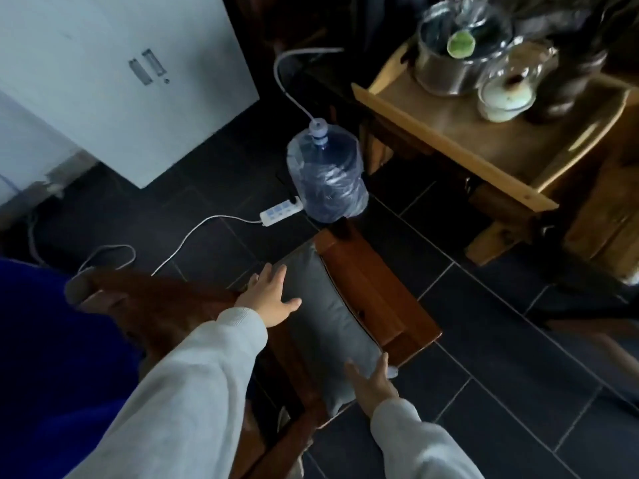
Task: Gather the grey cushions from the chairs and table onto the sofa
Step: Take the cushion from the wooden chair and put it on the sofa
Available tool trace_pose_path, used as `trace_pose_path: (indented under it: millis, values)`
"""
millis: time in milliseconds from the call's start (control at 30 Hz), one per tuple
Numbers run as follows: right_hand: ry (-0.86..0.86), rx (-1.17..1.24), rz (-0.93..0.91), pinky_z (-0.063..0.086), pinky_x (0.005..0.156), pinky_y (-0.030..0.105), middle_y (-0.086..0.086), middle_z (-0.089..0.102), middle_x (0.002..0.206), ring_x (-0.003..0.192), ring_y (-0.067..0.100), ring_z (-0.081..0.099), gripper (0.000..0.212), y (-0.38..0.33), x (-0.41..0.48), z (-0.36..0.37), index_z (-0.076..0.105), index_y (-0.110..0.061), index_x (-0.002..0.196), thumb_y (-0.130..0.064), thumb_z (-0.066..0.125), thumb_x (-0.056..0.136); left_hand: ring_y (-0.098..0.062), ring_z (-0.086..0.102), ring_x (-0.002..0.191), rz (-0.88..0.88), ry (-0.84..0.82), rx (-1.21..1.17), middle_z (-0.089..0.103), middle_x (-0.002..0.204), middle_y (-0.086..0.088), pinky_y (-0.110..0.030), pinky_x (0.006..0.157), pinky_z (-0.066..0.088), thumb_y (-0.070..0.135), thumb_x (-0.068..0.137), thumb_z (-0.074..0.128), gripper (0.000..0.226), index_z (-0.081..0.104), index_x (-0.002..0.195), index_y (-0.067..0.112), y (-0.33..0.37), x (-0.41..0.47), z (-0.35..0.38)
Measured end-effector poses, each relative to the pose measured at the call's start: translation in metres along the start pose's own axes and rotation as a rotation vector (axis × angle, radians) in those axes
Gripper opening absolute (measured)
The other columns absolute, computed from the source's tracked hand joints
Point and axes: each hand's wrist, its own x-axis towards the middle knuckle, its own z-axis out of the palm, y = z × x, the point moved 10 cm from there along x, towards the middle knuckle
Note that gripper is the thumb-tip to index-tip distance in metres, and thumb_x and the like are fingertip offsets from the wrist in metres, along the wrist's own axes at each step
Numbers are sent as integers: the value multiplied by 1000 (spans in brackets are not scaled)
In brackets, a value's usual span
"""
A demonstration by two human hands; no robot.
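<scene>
A grey cushion [323, 326] stands on edge on a reddish-brown wooden chair [373, 295], leaning against its backrest. My left hand [271, 299] is spread at the cushion's far left end, fingers apart and touching its edge. My right hand [371, 382] is spread over the cushion's near end, fingers apart against the fabric. Neither hand has closed on the cushion. Both arms wear light grey sleeves. No sofa is in view.
A large water bottle [326, 174] with a pump hose stands on the dark tiled floor beyond the chair, beside a white power strip [281, 212] and cable. A wooden table [484, 133] with a steel pot and glassware is at the right. White cabinet at upper left.
</scene>
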Motion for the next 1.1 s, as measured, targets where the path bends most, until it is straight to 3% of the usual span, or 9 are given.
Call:
trace_pose_path:
  millis: [100,233,433,533,633,700,767,933,1100]
  values:
    - [122,167,71,33,119,51,29,35,161,144,46,41,97,14,28,13,6,-6,164,-47,64,99,-36,0,156,35,-36,55,-6,171,-4,-58,119,23,57,98,49,86,1,163,26,-6,55,15]
    - [243,320,148,32,116,47,23,29,166,145,45,41,104,37,55,30,-13,-30,165,-62,59,96,-38,1,155,71,-77,77,-4,171,-7,-58,121,20,61,96,49,90,1,163,24,-10,116,36]
    - [396,451,156,38,111,47,23,47,156,138,45,49,117,53,67,30,-10,-23,166,-59,71,89,-35,30,148,18,-47,-143,21,166,-9,-54,116,32,83,70,58,116,15,161,24,-9,146,43]
    - [471,592,210,40,112,47,24,50,154,139,44,49,121,66,45,13,-9,-18,166,-60,73,87,-34,28,150,21,-76,-202,19,167,-8,-52,117,31,88,63,56,122,18,160,26,10,133,37]
    - [604,939,303,37,115,47,21,50,155,140,43,49,109,95,6,-17,13,-24,167,-71,67,84,-31,23,152,90,-96,-291,17,169,-4,-52,120,25,94,61,49,121,19,160,30,56,103,27]
    - [732,1157,301,36,116,46,14,55,152,139,39,51,89,119,-26,-50,43,-25,156,-77,59,86,-31,27,151,178,-68,-340,21,168,-4,-50,117,26,97,63,42,114,26,157,33,100,70,16]
    - [808,1320,242,38,118,48,9,59,148,136,34,54,80,139,-59,-88,58,-25,144,-80,52,86,-33,38,143,244,-29,-398,32,162,-7,-49,113,34,97,67,37,105,37,152,34,145,33,3]
    - [928,1604,133,45,114,48,-1,64,140,125,24,62,83,213,-159,-188,69,-27,128,-85,55,70,-31,52,124,400,-162,-588,53,139,-5,-52,100,49,94,66,40,92,52,133,32,267,-83,-4]
    - [1060,1755,14,58,80,40,-1,71,108,96,21,69,69,320,-272,-279,70,-24,86,-87,66,59,-24,58,114,540,-175,-630,60,125,3,-43,82,55,91,74,40,77,59,119,31,376,-216,6]
